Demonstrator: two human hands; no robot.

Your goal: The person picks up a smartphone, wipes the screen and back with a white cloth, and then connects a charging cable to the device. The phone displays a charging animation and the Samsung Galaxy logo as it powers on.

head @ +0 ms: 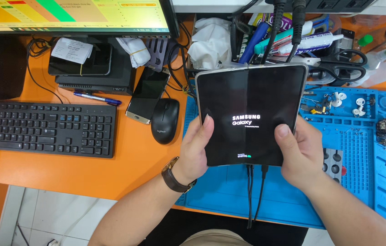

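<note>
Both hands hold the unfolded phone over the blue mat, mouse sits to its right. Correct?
Not quite. In the head view the mouse sits left of the unfolded phone, on the orange desk. Left hand and right hand do hold it over the blue mat.

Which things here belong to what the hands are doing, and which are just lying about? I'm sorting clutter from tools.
In hand:
foldable phone, opened flat, held by left hand and right hand
black cables hanging at its lower edge
blue work mat underneath

Lying about:
keyboard
mouse
second phone
pen
scissors
</note>
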